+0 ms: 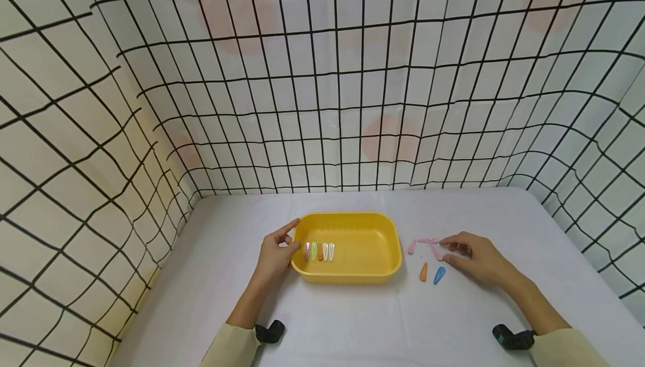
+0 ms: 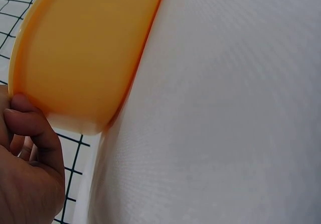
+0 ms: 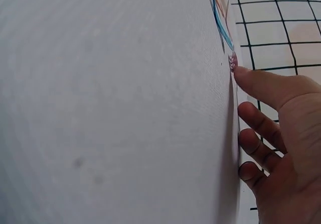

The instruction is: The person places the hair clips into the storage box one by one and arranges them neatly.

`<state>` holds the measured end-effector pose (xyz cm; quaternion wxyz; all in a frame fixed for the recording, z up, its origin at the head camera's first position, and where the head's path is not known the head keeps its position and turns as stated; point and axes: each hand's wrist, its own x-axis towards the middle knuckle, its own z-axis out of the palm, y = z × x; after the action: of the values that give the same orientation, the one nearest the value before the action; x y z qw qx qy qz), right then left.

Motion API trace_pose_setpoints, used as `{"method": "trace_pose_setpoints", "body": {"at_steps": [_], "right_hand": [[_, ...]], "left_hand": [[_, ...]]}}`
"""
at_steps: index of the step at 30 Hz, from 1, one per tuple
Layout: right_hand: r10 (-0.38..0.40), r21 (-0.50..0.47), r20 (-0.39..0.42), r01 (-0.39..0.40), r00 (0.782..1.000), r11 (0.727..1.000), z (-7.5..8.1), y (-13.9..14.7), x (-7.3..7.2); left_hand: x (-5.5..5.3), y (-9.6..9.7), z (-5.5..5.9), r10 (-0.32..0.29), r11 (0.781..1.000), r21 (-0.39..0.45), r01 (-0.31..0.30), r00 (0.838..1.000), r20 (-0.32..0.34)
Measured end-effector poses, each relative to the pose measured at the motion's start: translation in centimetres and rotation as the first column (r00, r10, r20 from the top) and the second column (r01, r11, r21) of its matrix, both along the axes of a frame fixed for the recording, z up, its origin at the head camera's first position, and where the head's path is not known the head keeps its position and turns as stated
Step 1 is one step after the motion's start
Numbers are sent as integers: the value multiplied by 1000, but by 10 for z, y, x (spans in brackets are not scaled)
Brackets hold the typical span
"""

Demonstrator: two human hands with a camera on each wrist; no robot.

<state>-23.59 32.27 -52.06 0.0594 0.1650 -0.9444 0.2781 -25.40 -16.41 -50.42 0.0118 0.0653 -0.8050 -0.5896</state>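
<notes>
My left hand (image 1: 276,255) grips the left end of a yellow tray (image 1: 347,278), thumb over the rim and fingers outside; the left wrist view shows curled fingers (image 2: 37,128) against its wall. Inside the tray, snap hair clips stand in a row at the left: a pink clip (image 1: 307,251), a green clip (image 1: 314,251), an orange clip (image 1: 319,251) and two white clips (image 1: 328,251). To the right of the tray, my right hand (image 1: 478,255) rests on the table with fingers loosely bent. Its thumb tip touches the end of a pink hair clip (image 1: 436,252).
Beside the tray's right end lie two more pink clips (image 1: 427,240), an orange clip (image 1: 424,272) and a blue clip (image 1: 439,275). A white cloth covers the table (image 1: 353,322). Black wire grid (image 1: 337,109) stands before white sheeting at the back and sides.
</notes>
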Motion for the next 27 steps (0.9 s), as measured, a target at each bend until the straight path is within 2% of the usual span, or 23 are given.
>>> {"method": "trace_pose_setpoints", "body": {"at_steps": [10, 19, 27], "right_hand": [[-11, 46, 93, 7, 996, 999, 2, -8, -5], [83, 46, 54, -85, 995, 995, 4, -9, -9], [80, 41, 75, -84, 994, 996, 3, -8, -6]], "left_hand": [[0, 0, 1, 2, 1000, 4, -2, 1000, -1], [0, 0, 0, 4, 1000, 12, -4, 1000, 4], [-1, 0, -1, -9, 1000, 22, 9, 1000, 6]]}}
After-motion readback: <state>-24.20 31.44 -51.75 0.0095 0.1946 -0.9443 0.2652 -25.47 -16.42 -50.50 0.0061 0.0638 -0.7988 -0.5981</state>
